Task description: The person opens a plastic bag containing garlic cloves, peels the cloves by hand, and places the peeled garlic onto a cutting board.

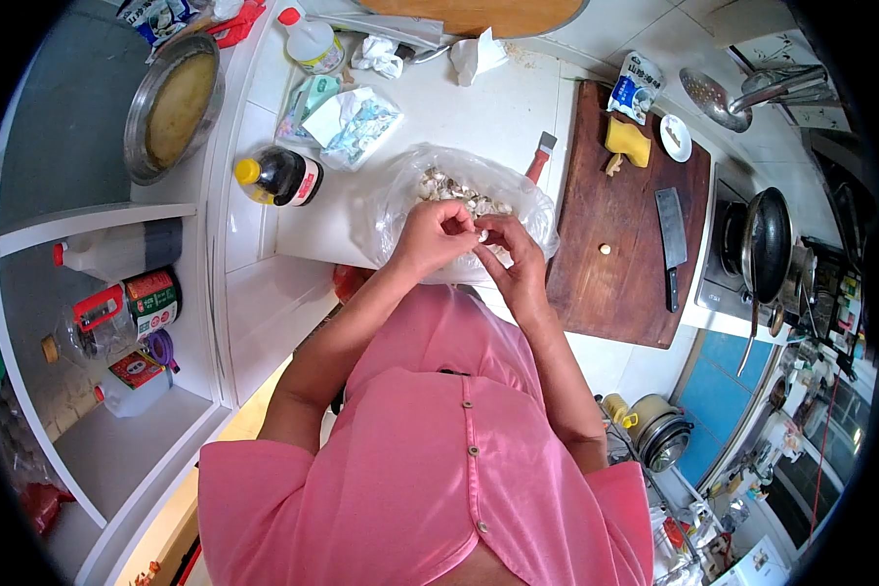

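Over a clear plastic bag (391,195) on the white counter, my left hand (436,234) and my right hand (514,256) meet fingertip to fingertip. Both are closed in a pinch around a small white piece (482,235) that looks like a garlic clove. My fingers cover much of it. Inside the bag lie many whitish and brown bits (449,186), apparently garlic and its skins. Another pale clove (605,249) rests alone on the wooden cutting board (596,195), to the right of my right hand.
A cleaver (671,244) lies on the board, near ginger (627,145) and a small white dish (675,138). A red-handled tool (540,156) touches the bag's right side. A dark sauce bottle (283,177) and tissue pack (356,125) are left. A wok (769,244) stands far right.
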